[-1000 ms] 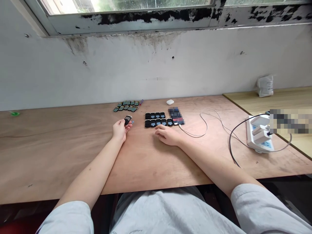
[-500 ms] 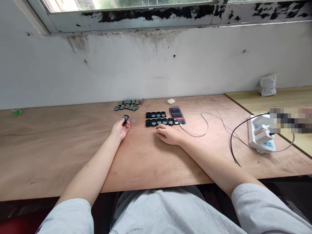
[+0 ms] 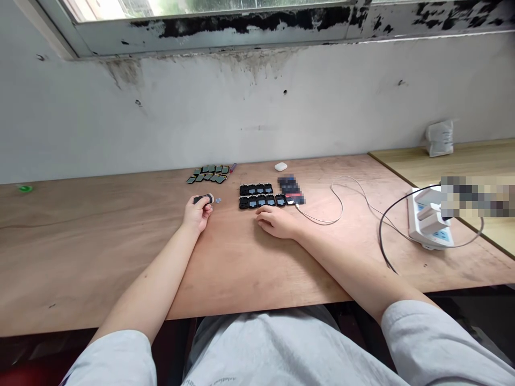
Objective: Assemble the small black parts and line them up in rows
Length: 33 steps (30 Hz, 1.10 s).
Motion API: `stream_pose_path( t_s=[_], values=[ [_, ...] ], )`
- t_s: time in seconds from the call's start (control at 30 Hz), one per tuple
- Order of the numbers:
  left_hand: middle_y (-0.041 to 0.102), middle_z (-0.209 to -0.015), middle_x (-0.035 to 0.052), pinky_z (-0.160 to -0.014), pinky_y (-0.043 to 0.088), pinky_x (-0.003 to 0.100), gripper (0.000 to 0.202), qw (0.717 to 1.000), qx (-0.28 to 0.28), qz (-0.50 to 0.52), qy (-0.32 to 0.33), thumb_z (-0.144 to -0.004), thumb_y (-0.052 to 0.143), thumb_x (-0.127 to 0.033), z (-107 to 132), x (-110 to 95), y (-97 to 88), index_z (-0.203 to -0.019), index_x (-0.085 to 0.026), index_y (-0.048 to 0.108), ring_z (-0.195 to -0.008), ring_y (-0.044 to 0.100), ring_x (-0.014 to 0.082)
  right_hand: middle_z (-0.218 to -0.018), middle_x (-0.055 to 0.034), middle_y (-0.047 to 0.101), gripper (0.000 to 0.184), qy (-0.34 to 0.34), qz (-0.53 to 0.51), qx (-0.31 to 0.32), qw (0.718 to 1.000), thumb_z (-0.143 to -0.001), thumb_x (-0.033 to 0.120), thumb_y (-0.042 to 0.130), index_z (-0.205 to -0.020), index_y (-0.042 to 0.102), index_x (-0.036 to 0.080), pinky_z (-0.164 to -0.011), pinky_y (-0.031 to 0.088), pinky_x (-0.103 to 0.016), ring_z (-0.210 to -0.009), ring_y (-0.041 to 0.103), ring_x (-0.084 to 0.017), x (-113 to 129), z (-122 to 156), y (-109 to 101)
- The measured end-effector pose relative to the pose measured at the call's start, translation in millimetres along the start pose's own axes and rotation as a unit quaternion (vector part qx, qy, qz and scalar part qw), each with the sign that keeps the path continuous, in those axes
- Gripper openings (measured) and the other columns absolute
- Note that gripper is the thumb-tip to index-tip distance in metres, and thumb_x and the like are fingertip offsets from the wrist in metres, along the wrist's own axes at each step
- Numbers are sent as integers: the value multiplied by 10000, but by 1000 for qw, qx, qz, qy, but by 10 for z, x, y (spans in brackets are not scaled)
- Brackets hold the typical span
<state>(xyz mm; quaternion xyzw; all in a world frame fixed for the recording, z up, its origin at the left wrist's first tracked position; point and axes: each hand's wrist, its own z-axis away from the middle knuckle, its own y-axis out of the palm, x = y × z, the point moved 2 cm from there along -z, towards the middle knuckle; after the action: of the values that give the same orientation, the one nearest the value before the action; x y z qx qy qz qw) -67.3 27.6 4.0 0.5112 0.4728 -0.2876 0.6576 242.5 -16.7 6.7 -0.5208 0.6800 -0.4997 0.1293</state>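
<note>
- left hand (image 3: 197, 213) is pinching a small black fob (image 3: 202, 199) with a silver end, probably a usb reader but too small to be sure; thumb and fingertips are closed on it, and the rest of the fingers curl in loosely
- the fob sits just above the table, held sideways; a moment ago it stood nearly upright in the fingers, so it's been turned over
- a tiny blue bit (image 3: 218, 200) lies just right of the fob, not touching it
- right hand (image 3: 277, 223) rests flat on the table, fingers relaxed and slightly open, holding nothing, right below the bottom row of black trays (image 3: 261, 201)
- the trays sit in two rows, with small cards showing in them
- behind those is a neat patch of green cards (image 3: 207, 174), and a red-tipped pen (image 3: 233, 168) lies beside it
- also about: a white earbud case (image 3: 280, 166), a pixelated blur (image 3: 290, 187), a thin white cable (image 3: 322, 214)
- further right there's a power strip (image 3: 426, 225) with white plugs in it and a black cable (image 3: 382, 236) looping round
- the plywood table (image 3: 80, 241) butts up to a paler desk (image 3: 462, 155) holding a plastic bag (image 3: 439, 138)
- a green scrap (image 3: 24, 188) sits far left
- the wall (image 3: 201, 118) is stained below a window (image 3: 201, 21) with a peeling frame
</note>
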Motion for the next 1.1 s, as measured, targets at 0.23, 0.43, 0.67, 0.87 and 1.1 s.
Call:
stream_pose_path(
  t_s=[0.23,0.43,0.67,0.87,1.1],
  values=[
    [553,-715,-64,-456,356,197,364,1000,3,5,-18,-746,810,-263,9,-2,8,-876,-228,473,-466,457,51,-1228,-120,668,177,-1,1,-1,1000,-963,141,577,-1048,724,191,-951,556,-364,-1065,669,-222,-2,-5,0],
    [586,-751,-28,-449,364,196,322,1000,-10,8,-28,-860,768,-354,6,-3,41,-833,-206,483,-471,458,50,-1218,-115,671,175,-2,3,1,1000,-965,143,569,-1037,722,189,-943,555,-354,-1063,664,-220,-8,-6,11],
    [594,-735,-23,-482,399,175,351,1000,-3,-12,-16,-743,849,-301,-9,39,41,-801,-177,526,-522,516,51,-1212,-118,670,175,-5,0,1,1000,-970,146,564,-1037,721,185,-946,548,-359,-1062,657,-223,-10,-8,10],
    [656,-717,4,-481,448,181,362,996,-22,-83,3,-649,853,-254,14,50,56,-796,-182,530,-546,617,102,-1142,-109,688,172,-4,5,7,1000,-964,140,573,-1021,728,186,-934,541,-353,-1041,653,-224,-14,-13,15],
    [695,-846,12,-379,323,147,426,984,-26,-163,62,-631,865,-393,-10,57,73,-866,-190,573,-562,690,135,-1161,-111,682,176,-11,4,2,1000,-974,151,565,-1036,727,183,-933,536,-352,-1045,649,-224,-37,-7,36]
  ],
)
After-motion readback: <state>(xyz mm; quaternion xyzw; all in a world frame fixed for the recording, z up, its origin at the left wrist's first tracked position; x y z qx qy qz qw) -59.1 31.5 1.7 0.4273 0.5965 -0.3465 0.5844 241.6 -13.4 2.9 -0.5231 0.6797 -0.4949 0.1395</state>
